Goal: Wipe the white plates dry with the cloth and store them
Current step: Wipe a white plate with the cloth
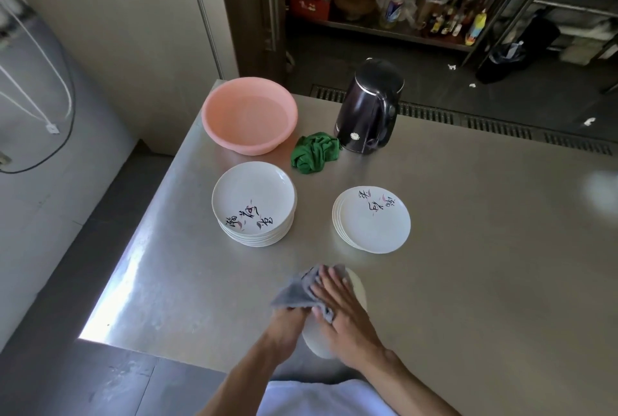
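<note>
I hold one white plate [359,288] tilted on edge above the near part of the steel table [468,248]. My left hand [287,322] grips the plate's lower rim, partly under the grey cloth [297,292]. My right hand [337,305] presses the cloth flat against the plate with straight fingers. A taller stack of white plates [254,201] with black calligraphy stands left of centre. A lower stack of like plates [373,218] sits to its right.
A pink basin [249,113] stands at the table's far left corner, a crumpled green cloth [314,155] and a dark electric kettle [369,108] beside it. Shelves with bottles and bags [401,4] are beyond the table. The table's left edge drops to the floor.
</note>
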`<state>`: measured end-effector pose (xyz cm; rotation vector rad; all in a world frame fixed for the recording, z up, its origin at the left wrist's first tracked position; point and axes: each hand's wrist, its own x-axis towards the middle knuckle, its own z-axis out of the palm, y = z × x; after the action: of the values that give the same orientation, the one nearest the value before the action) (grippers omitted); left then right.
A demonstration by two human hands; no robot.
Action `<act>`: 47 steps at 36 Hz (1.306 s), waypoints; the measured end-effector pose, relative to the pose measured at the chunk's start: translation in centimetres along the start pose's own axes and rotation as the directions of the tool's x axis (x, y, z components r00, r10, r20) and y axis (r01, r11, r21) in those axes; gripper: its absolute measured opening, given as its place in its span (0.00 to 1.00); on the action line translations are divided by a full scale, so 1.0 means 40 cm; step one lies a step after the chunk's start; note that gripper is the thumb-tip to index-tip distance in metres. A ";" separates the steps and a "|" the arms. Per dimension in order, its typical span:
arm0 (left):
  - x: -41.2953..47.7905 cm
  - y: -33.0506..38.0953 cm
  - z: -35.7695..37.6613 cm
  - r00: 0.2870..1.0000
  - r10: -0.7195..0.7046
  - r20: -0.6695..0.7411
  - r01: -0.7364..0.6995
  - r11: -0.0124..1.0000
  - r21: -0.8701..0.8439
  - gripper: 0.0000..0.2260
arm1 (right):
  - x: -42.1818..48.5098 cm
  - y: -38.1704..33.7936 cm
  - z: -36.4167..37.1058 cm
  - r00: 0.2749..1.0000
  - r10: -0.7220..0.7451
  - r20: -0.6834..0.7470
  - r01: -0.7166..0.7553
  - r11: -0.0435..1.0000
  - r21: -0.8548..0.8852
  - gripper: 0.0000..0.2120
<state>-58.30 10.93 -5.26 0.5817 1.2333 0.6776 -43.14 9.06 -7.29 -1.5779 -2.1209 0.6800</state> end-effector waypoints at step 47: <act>0.089 0.127 0.042 0.995 -0.097 0.017 0.090 0.827 -0.555 0.12 | 0.017 0.014 -0.055 0.973 -0.048 -0.224 -0.003 0.975 -0.223 0.19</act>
<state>-56.78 16.91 -3.47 0.0278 0.9984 0.9113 -41.62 10.18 -5.83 -1.6536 -2.0947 0.2434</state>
